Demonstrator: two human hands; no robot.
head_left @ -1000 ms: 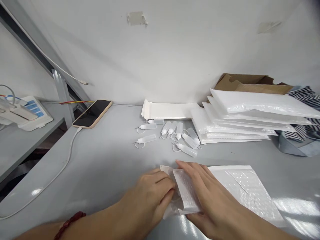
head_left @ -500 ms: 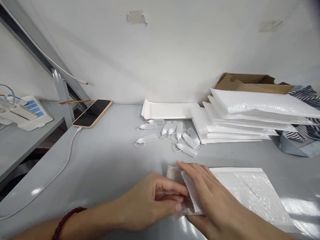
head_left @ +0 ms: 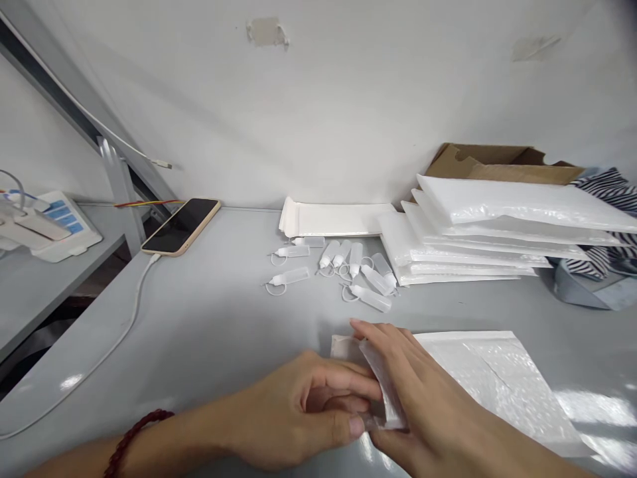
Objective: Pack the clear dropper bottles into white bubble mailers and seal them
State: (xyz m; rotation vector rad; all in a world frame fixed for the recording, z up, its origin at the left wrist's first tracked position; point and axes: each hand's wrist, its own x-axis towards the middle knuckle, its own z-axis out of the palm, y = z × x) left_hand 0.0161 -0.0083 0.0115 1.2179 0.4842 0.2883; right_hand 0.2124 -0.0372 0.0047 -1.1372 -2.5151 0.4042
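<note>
A white padded envelope (head_left: 492,375) lies at the front right, partly under my right forearm. My right hand (head_left: 408,385) is closed around a clear plastic piece (head_left: 385,388) at the envelope's left end. The fingers of my left hand (head_left: 318,405) are bent and reach into that plastic's open side, the thumb resting near its lower edge. Whatever is inside the plastic is hidden by my fingers. Behind my hands lie several small translucent bottles (head_left: 371,297) with thin tips and ring-tethered caps.
A stack of white padded envelopes (head_left: 478,245) stands at the back right before a cardboard box (head_left: 502,172). Flat white packets (head_left: 343,219) lie by the wall. A phone (head_left: 182,226) with a charging cable (head_left: 119,342) rests at the left. Striped cloth (head_left: 597,259) sits far right.
My left fingers have moved slightly right, further into the plastic. My right hand has barely moved.
</note>
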